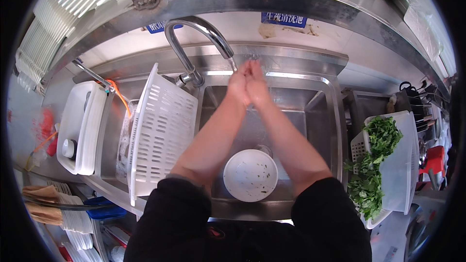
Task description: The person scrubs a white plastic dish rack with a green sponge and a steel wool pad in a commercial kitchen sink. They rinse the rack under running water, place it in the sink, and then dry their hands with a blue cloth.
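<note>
My left hand (238, 84) and my right hand (256, 84) are pressed together beside the stream of water from a curved chrome faucet (198, 25). Blur hides how the fingers lie, and no object shows between the palms. Both forearms reach over a stainless steel sink basin (255, 127). Low in this basin, between my forearms, sits a round white bowl (250, 175) with bits of green leaf stuck inside it. Part of a clear, round object (263, 148) shows behind the bowl's rim.
A white slotted plastic basket (164, 134) stands tilted on the left, beside a soapy basin (125, 145). Stacked white trays (82, 127) are further left. Leafy greens (375, 167) lie in a container at right. A steel shelf edge (255, 2) crosses above the faucet.
</note>
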`<state>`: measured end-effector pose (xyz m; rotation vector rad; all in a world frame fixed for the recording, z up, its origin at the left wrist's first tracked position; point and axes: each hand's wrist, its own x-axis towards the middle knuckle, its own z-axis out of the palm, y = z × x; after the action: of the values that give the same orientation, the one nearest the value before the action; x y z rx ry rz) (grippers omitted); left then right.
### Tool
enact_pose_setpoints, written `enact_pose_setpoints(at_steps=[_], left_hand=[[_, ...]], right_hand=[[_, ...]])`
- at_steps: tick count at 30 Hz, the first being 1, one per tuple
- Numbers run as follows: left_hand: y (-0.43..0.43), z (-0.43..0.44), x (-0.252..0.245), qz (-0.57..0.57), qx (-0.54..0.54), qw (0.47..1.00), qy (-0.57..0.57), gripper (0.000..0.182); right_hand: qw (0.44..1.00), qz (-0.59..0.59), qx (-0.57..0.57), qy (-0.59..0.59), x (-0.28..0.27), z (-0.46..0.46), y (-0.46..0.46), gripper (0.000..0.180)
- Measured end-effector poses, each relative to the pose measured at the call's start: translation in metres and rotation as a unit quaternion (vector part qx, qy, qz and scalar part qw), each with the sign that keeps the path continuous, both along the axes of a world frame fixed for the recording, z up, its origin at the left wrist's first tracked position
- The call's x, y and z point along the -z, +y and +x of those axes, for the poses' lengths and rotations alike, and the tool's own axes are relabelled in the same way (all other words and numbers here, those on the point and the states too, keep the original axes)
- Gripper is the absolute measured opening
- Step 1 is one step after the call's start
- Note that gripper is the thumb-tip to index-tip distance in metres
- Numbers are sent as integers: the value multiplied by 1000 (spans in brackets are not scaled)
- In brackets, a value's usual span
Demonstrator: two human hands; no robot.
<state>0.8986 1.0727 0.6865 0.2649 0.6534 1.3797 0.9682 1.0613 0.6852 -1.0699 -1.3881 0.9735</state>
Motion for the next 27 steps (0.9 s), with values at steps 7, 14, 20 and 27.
enact_pose_setpoints(at_steps=[7, 14, 20, 27], left_hand=[[27, -24, -13, -74, -226, 952, -192, 30], [-5, -7, -46, -76, -90, 970, -211, 40], [-30, -13, -47, 33, -35, 992, 114, 34], [0, -47, 26, 137, -110, 971, 164, 11]], right_hand=[[857, -266, -206, 390, -33, -25, -140, 87], [747, -360, -224, 512, -16, -29, -38, 53], [766, -366, -121, 514, -9, -30, 36, 21], [983, -41, -25, 180, -7, -56, -23, 30]])
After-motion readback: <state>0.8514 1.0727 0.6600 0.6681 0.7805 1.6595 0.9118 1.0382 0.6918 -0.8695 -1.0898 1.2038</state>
